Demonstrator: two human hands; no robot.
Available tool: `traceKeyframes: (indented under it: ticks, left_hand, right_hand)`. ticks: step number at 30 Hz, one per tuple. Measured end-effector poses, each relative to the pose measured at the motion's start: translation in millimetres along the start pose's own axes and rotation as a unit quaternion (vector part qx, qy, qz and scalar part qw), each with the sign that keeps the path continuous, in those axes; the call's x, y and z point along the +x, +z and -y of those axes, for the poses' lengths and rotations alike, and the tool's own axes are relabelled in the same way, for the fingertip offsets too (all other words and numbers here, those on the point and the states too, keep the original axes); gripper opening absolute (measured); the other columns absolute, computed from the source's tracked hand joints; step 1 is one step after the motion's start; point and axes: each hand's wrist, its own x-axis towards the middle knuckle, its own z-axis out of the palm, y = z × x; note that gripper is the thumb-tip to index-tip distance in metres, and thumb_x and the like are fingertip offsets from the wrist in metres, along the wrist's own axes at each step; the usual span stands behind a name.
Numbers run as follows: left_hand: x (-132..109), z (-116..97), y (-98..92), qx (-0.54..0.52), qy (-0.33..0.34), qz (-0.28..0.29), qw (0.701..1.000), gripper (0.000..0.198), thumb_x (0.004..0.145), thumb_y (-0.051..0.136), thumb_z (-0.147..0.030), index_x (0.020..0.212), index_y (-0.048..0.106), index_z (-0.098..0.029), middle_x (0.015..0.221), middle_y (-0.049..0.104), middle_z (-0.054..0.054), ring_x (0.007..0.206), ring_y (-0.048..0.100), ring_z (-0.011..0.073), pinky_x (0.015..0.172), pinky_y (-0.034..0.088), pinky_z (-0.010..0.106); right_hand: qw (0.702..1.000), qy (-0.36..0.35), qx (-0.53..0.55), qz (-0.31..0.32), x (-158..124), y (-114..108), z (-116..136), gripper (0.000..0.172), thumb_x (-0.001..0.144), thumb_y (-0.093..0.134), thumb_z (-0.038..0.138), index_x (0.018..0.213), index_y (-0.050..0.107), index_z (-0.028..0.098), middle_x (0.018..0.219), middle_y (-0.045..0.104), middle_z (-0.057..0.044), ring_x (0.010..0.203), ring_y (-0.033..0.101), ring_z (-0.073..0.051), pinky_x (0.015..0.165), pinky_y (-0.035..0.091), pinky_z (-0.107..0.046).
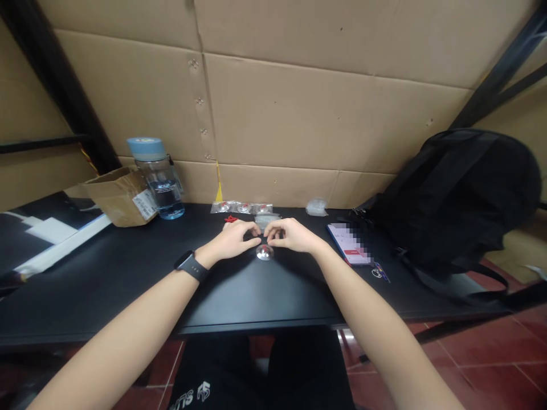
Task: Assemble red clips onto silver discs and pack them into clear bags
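Note:
My left hand (pixel 239 236) and my right hand (pixel 293 234) face each other over the middle of the black table. Each has bent fingers with a gap to the thumb, and nothing shows in either grip. Just below the fingertips sits a small shiny silver dome (pixel 265 254) with a red middle. Behind the fingers lies a clear plastic packet (pixel 267 218), partly hidden; whether the fingertips touch it I cannot tell. A small red item (pixel 231 218) is beside the back of my left hand. Farther back, several silver discs with red middles lie in clear packets (pixel 243 207).
Another clear packet (pixel 317 206) lies near the cardboard wall (pixel 294 114). On the left stand a water bottle (pixel 164 191), a cardboard box (pixel 119 199) and a white power strip (pixel 64 247). A phone (pixel 348 245), a keyring (pixel 378 273) and a black backpack (pixel 461 199) are at right.

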Motion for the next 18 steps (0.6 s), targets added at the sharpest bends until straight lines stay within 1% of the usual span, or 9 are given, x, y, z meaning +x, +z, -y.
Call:
traceKeyframes:
  ticks: [2,4,5,6,8,10,11,14,18]
  left_hand:
    - [1.4,6.8,2.2,0.031,-0.001,-0.015,0.999,0.017,0.091,0.06,-0.038,0.102,0.068,-0.027,0.108,0.075,0.003,0.106,0.066,0.0266,0.095,0.044,0.04]
    - [2.7,15.4,1.4,0.07,-0.019,-0.039,0.997,0.017,0.089,0.061,-0.033,0.104,0.068,-0.028,0.111,0.074,0.004,0.109,0.064,0.0286,0.096,0.042,0.043]
    - [3.2,20.4,-0.3,0.083,-0.033,-0.055,0.995,0.021,0.088,0.061,-0.03,0.107,0.067,-0.029,0.114,0.074,0.004,0.111,0.063,0.0292,0.096,0.041,0.043]
    - [3.5,26.0,-2.6,0.09,-0.05,-0.073,0.992,0.026,0.086,0.061,-0.027,0.112,0.065,-0.029,0.116,0.073,0.005,0.111,0.064,0.0293,0.095,0.041,0.042]
    - [3.0,38.4,-8.2,0.102,-0.091,-0.11,0.985,0.037,0.084,0.061,-0.021,0.12,0.061,-0.029,0.119,0.073,0.006,0.114,0.063,0.0296,0.094,0.04,0.041]
    - [1.4,51.0,-13.3,0.116,-0.121,-0.122,0.978,0.043,0.082,0.061,-0.019,0.124,0.058,-0.029,0.125,0.071,0.006,0.122,0.06,0.0308,0.095,0.037,0.043]
    - [0.4,56.7,-15.1,0.119,-0.13,-0.118,0.977,0.043,0.084,0.06,-0.02,0.125,0.058,-0.03,0.128,0.071,0.006,0.124,0.058,0.0313,0.095,0.036,0.043]
    - [-2.4,68.8,-17.1,0.124,-0.151,-0.1,0.976,0.041,0.086,0.058,-0.024,0.127,0.057,-0.031,0.124,0.073,0.006,0.128,0.056,0.0321,0.096,0.033,0.044]
    - [-3.3,73.3,-14.8,0.127,-0.158,-0.1,0.974,0.04,0.089,0.058,-0.029,0.128,0.055,-0.031,0.121,0.075,0.007,0.127,0.055,0.0326,0.095,0.031,0.044]
  right_hand:
    - [0.999,0.013,-0.037,-0.006,-2.4,-9.7,-6.0,0.012,0.08,0.072,0.019,0.091,0.073,0.021,0.082,0.076,0.0,0.073,0.068,-0.015,0.071,0.048,-0.026]
    - [0.992,0.044,-0.105,-0.056,-5.6,-19.5,-15.9,0.003,0.078,0.072,0.018,0.081,0.072,0.02,0.077,0.073,0.0,0.072,0.066,-0.016,0.071,0.046,-0.026]
    - [0.984,0.066,-0.141,-0.083,-7.4,-23.7,-22.0,0.003,0.077,0.072,0.018,0.079,0.071,0.02,0.077,0.073,-0.001,0.073,0.065,-0.016,0.071,0.046,-0.027]
    - [0.975,0.09,-0.173,-0.111,-9.1,-27.0,-28.6,0.005,0.076,0.074,0.018,0.08,0.071,0.02,0.08,0.073,-0.002,0.075,0.065,-0.017,0.071,0.045,-0.027]
    - [0.96,0.13,-0.206,-0.14,-12.0,-30.4,-41.9,0.019,0.072,0.079,0.022,0.09,0.071,0.021,0.091,0.074,-0.004,0.081,0.066,-0.02,0.072,0.045,-0.028]
    - [0.957,0.151,-0.204,-0.14,-13.9,-30.1,-53.2,0.032,0.07,0.082,0.024,0.1,0.071,0.023,0.097,0.075,-0.005,0.084,0.066,-0.021,0.074,0.047,-0.029]
    - [0.959,0.156,-0.194,-0.136,-14.5,-29.1,-57.6,0.033,0.071,0.081,0.025,0.103,0.071,0.024,0.097,0.075,-0.005,0.083,0.067,-0.021,0.074,0.047,-0.03]
    - [0.964,0.163,-0.16,-0.137,-14.5,-25.6,-66.8,0.028,0.072,0.08,0.022,0.099,0.072,0.025,0.095,0.075,-0.004,0.081,0.068,-0.02,0.075,0.05,-0.03]
    - [0.963,0.169,-0.141,-0.154,-12.9,-23.7,-73.0,0.029,0.069,0.083,0.019,0.096,0.073,0.024,0.096,0.076,-0.004,0.082,0.068,-0.02,0.077,0.052,-0.03]
